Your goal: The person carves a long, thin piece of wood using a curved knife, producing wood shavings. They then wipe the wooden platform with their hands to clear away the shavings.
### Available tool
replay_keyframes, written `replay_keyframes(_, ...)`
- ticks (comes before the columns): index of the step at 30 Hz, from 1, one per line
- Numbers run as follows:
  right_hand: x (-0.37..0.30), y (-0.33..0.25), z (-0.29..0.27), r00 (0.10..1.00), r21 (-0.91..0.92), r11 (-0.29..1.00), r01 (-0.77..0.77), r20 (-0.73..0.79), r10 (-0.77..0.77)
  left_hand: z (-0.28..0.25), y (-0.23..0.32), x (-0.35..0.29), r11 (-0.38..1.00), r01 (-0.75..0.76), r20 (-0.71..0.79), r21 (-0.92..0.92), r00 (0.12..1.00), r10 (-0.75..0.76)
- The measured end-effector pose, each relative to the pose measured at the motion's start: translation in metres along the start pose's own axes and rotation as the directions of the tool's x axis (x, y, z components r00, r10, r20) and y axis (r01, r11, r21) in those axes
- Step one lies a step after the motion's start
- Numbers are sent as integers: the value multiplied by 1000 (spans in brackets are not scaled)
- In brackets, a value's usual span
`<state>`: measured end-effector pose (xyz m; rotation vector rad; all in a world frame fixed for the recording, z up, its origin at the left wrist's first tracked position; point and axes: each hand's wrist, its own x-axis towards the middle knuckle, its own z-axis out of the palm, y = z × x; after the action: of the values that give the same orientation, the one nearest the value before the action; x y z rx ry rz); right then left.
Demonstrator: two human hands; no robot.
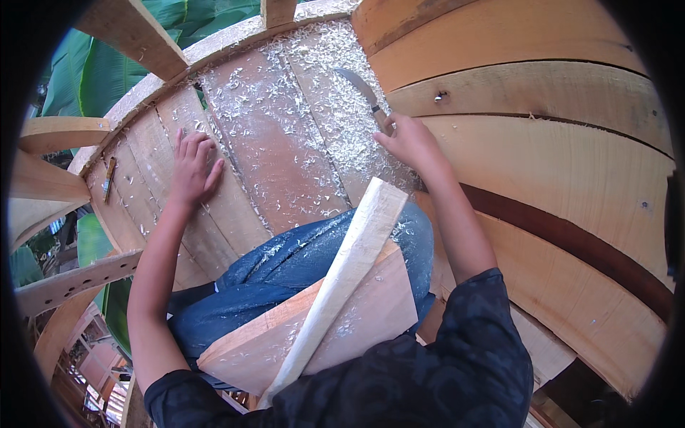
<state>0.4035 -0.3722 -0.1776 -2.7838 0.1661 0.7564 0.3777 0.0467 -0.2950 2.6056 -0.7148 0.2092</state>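
Right hand (410,139) grips curved knife (365,90) by its handle, fingers curled, over pale shavings (314,51), left hand (194,170) empty, fingers loosely spread on planks (225,222); knife looks light, stiff, likely sharp, so best held by handle only.

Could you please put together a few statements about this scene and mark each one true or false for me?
1. The right hand holds a curved knife. True.
2. The left hand grips the pale wooden stick. False: it is palm down over the planks, and the stick lies away from it.
3. The pale wooden stick lies slantwise across a flat board at the person's lap. True.
4. The shavings are bright blue. False: they are pale, and lie thick around the knife blade.
5. Green leaves show beyond the curved wooden rim. True.
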Motion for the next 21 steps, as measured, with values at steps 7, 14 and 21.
replay_keyframes(7,-2,21,22,999,87,996,15,-45,-11,-1,2,3,1000,-21,-15,0,1000,21)
replay_keyframes(14,-4,15,28,987,44,999,-5,-160,12,-4,3,2,1000,8,3,6,1000,-8)
replay_keyframes(21,4,14,33,985,-29,999,16,-173,-21,-2,1,0,1000,14,10,6,1000,-14)
